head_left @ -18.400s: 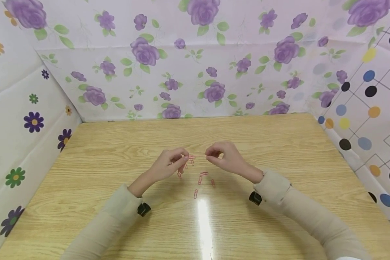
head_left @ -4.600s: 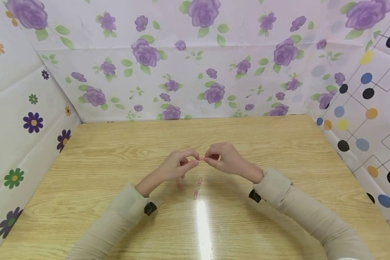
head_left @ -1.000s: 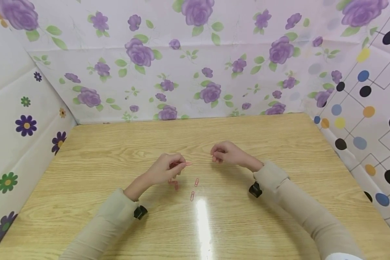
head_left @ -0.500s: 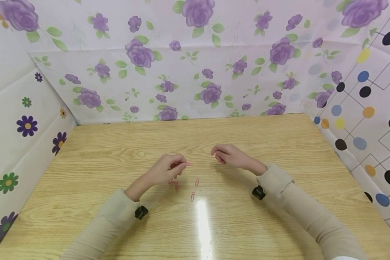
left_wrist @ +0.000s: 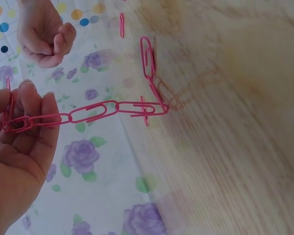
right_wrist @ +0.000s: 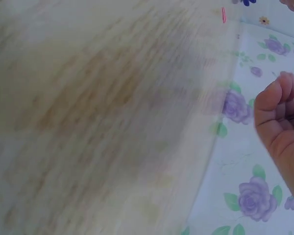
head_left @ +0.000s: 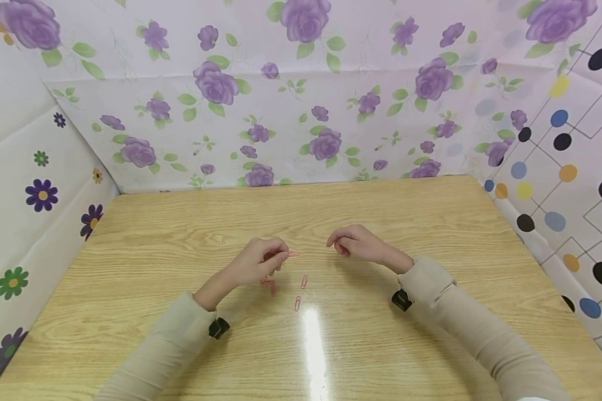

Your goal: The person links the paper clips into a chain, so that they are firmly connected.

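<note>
My left hand pinches one end of a chain of linked pink paper clips between thumb and fingers. A clip tip pokes out past the fingertips towards the right. From the fingers the chain runs across and bends down, its far end low over the table beneath the hand. Two loose pink paper clips, a nearer one and a farther one, lie on the wood between the hands. My right hand hovers over the table to the right, fingers loosely curled, nothing seen in them.
The wooden table has a bright light streak near its front middle. A floral cloth wall stands behind it, with patterned cloth on the left and right sides. Black wrist cameras sit at both cuffs.
Several loose clips lay on the table 18 seconds ago; two lie there now. The hands met at a clip 4.6 seconds ago, then parted. My right hand has since shifted slightly right, its fingers loosened.
</note>
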{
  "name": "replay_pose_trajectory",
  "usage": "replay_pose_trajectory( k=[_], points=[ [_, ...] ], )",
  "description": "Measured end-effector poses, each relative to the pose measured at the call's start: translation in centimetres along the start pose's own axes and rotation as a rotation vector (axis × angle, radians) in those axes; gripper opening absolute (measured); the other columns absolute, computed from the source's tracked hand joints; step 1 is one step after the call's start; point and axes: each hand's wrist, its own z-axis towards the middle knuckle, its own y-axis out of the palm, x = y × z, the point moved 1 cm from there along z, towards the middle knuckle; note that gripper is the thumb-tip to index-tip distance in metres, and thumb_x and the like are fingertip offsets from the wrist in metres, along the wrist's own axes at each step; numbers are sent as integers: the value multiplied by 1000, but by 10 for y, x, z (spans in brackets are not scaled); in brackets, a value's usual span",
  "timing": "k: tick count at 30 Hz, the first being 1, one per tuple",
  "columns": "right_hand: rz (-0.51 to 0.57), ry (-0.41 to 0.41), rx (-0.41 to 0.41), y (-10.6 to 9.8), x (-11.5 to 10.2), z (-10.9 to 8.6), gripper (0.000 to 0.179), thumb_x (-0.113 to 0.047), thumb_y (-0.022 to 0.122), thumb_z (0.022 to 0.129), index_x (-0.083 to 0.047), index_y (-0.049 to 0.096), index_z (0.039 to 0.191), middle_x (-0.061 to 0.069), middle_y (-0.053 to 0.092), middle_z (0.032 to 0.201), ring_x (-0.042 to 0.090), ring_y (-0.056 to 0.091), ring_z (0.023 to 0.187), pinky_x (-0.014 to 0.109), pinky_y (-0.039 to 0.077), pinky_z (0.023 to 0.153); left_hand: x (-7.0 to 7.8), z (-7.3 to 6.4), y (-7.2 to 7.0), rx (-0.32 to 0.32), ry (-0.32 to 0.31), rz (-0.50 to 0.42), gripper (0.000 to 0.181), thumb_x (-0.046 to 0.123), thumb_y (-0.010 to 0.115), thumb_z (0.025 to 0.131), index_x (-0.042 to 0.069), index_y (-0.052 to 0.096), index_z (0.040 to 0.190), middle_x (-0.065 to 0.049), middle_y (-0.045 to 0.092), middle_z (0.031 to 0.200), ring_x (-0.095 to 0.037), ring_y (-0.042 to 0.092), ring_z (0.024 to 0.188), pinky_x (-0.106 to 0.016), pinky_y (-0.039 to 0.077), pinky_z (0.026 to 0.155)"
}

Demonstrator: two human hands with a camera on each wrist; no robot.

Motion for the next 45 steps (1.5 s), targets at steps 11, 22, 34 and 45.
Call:
replay_pose_trajectory(
  k=[11,22,34,45],
  points=[
    [-69,-132,7,-1,1,-2,23,0,48,93,13,58,109,25,63,93,34,62,77,40,52,67,0,-1,0,2,15,6,17,-8,50,89,1,56,76,-14,51,56,-4,40,45,-19,35,44],
    [-77,-75,68,-3,0,-4,21,-2,50,93,10,61,105,23,59,85,35,59,72,34,51,63,0,1,0,-7,17,18,14,-7,51,89,0,58,79,-11,51,56,-4,44,46,-21,38,44],
    [-27,-19,55,2,-9,-4,18,1,45,94,12,51,107,23,59,78,32,55,65,34,48,58,0,3,0,-9,-2,27,13,-7,52,88,0,58,79,-4,50,56,-2,42,46,-21,37,44],
    [-29,58,66,1,-4,-6,26,-1,54,90,12,56,112,20,64,82,36,59,69,39,50,58,-24,3,7,-4,10,40,12,-4,52,89,1,59,80,1,50,57,-5,44,45,-21,38,44]
  ],
)
